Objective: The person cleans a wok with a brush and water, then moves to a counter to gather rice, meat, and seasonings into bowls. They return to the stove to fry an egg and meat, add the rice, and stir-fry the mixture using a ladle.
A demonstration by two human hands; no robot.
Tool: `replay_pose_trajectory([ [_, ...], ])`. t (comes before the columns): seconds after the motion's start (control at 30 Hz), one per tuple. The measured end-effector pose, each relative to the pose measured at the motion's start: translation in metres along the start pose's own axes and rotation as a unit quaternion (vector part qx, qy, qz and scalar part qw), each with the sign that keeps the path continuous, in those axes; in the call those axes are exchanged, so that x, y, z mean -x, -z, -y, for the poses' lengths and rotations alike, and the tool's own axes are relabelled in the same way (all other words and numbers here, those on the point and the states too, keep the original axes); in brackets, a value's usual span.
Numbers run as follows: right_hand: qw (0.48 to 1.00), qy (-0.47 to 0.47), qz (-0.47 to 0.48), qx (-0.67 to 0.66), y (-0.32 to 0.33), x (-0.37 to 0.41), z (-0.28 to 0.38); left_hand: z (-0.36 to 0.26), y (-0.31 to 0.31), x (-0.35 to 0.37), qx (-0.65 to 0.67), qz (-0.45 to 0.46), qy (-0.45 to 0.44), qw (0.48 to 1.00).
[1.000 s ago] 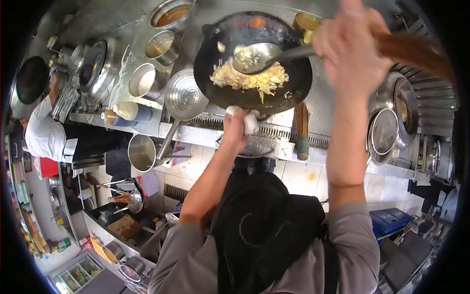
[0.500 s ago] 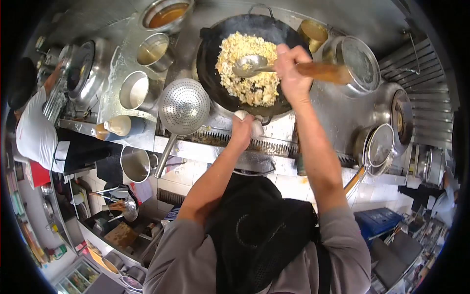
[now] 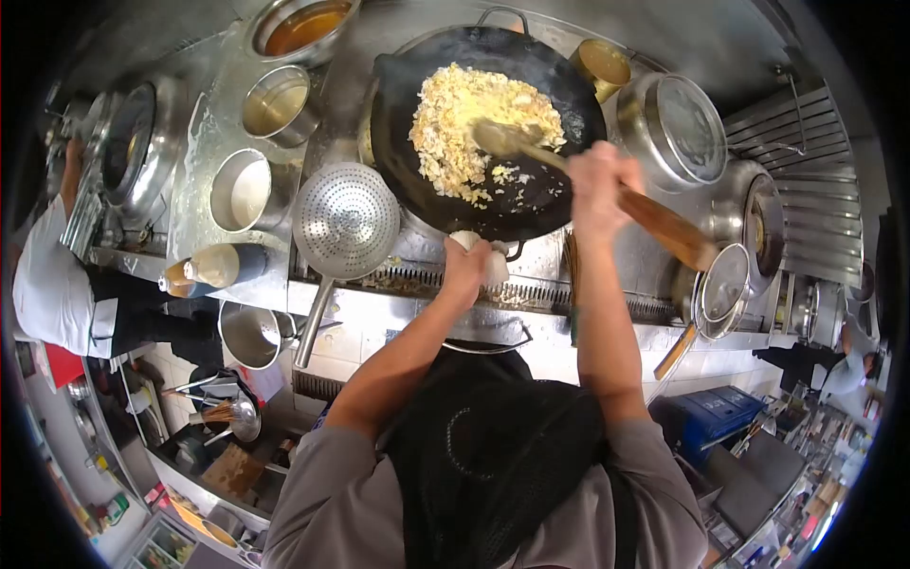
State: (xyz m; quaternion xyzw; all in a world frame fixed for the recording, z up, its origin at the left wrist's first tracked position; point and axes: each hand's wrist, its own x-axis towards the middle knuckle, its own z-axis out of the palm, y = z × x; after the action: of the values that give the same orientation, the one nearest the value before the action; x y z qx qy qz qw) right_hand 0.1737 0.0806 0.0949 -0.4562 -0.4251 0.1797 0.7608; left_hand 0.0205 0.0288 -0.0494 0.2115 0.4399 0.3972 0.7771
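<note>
A black wok (image 3: 531, 213) sits on the stove with yellow and white fried food (image 3: 455, 114), which looks like egg and rice, in its upper left part. My right hand (image 3: 603, 190) is wrapped round the long handle of a ladle (image 3: 502, 139); its bowl rests in the food and its wooden end points down to the right. Closed at the wok's near rim, my left hand (image 3: 466, 268) grips a white cloth (image 3: 495, 267) beside the small loop handle.
A perforated strainer (image 3: 347, 220) lies left of the wok. Metal pots (image 3: 248, 190) and sauce bottles (image 3: 226, 265) stand farther left. Lidded pots (image 3: 684, 133) and sieves (image 3: 724, 284) are at the right. A person (image 3: 59, 275) in white stands at the far left.
My right hand has moved right and down with the ladle. The food has spread rightward, baring more of the wok's lower part. The wok sits slightly more to the left in view.
</note>
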Motion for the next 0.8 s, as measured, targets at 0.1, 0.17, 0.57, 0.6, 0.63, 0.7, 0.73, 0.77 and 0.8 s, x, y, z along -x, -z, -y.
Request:
replay_pose_trajectory([
  [0.1, 0.997, -0.073, 0.015, -0.009, -0.009, -0.047, -0.006, -0.003, -0.004, 0.000, -0.018, -0.072, -0.016, 0.997],
  [0.17, 0.997, -0.051, -0.062, 0.002, -0.012, -0.078, 0.041, 0.003, 0.002, 0.000, -0.028, -0.058, -0.040, 0.997],
  [0.57, 0.992, -0.021, -0.120, 0.021, -0.036, -0.111, 0.042, 0.009, 0.015, -0.018, -0.073, -0.065, -0.028, 0.995],
  [0.6, 0.989, 0.016, -0.140, -0.049, -0.024, -0.116, 0.030, 0.013, 0.020, -0.023, -0.087, -0.053, -0.035, 0.994],
  [0.63, 0.989, 0.016, -0.139, -0.049, -0.027, -0.109, 0.013, 0.018, 0.022, -0.026, -0.100, -0.041, -0.042, 0.993],
  [0.7, 0.990, -0.013, -0.105, -0.088, -0.044, -0.087, -0.021, 0.016, 0.020, -0.021, -0.103, -0.045, -0.050, 0.992],
  [0.73, 0.993, -0.042, -0.052, -0.102, -0.051, -0.080, -0.027, 0.011, 0.016, -0.023, -0.106, -0.049, -0.062, 0.991],
  [0.77, 0.997, -0.065, -0.020, -0.033, -0.059, -0.076, -0.017, 0.016, 0.020, -0.028, -0.107, -0.048, -0.066, 0.991],
  [0.8, 0.995, -0.093, 0.017, -0.027, -0.064, -0.078, -0.005, 0.021, 0.025, -0.032, -0.127, -0.040, -0.053, 0.990],
])
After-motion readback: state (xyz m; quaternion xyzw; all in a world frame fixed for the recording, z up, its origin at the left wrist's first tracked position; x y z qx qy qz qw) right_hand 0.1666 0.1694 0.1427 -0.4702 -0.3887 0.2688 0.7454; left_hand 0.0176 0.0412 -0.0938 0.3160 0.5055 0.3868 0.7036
